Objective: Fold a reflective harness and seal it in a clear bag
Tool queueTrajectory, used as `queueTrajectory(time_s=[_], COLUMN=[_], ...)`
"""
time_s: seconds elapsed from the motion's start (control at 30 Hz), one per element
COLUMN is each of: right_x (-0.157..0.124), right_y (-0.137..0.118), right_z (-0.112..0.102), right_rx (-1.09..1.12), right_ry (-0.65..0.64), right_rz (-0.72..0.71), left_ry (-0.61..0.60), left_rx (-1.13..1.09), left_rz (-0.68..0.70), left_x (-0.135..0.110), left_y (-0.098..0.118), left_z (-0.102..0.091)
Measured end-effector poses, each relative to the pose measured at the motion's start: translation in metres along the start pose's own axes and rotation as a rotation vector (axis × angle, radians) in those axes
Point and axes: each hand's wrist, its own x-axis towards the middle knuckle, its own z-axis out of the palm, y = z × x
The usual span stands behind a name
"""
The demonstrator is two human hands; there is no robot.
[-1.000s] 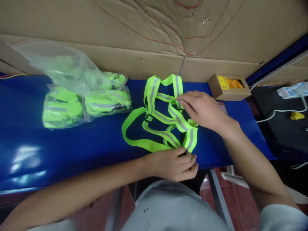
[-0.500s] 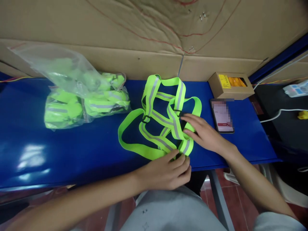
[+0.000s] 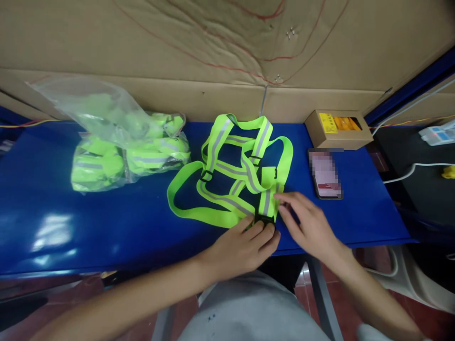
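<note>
A lime-green reflective vest (image 3: 232,171) made of elastic straps with grey stripes and black plastic sliders lies spread on the blue table. At its near edge, my left hand (image 3: 245,246) has its fingers curled on the straps around a black buckle (image 3: 265,219). My right hand (image 3: 307,222) is just to the right, thumb and forefinger drawn together at the edge of an upright strap end; the exact grip there is partly hidden. One wide loop of strap bulges out to the left and another to the right.
Clear plastic bags (image 3: 99,166) of folded green vests lie on the left of the blue table (image 3: 117,222). A phone (image 3: 325,175) and a cardboard box (image 3: 337,130) with a yellow label are to the right. Cardboard panels (image 3: 142,42) stand behind.
My right hand has moved down and nearer, from the right slider to the front strap. That strap now lies straightened, and the black buckle by my left hand shows.
</note>
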Motion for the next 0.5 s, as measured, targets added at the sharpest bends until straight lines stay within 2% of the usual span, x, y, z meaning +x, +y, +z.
queueTrajectory(time_s=[0.13,0.23,0.37,0.5], right_x=[-0.04,-0.059,-0.064,-0.057], right_y=[-0.018,-0.023,-0.028,-0.031], right_z=[0.014,0.024,0.035,0.039], right_rx=[-0.049,-0.064,-0.121,-0.143], right_ry=[-0.018,-0.002,-0.017,-0.072], right_rz=[0.011,0.031,-0.034,-0.065], left_ry=[0.071,0.093,-0.009,-0.06], left_rx=[-0.116,-0.117,-0.056,-0.067], left_rz=[-0.042,-0.157,-0.299,-0.308], left_x=[-0.014,-0.024,-0.031,-0.032], left_y=[0.005,0.001,-0.011,-0.021], left_z=[-0.009,-0.016,-0.02,-0.017])
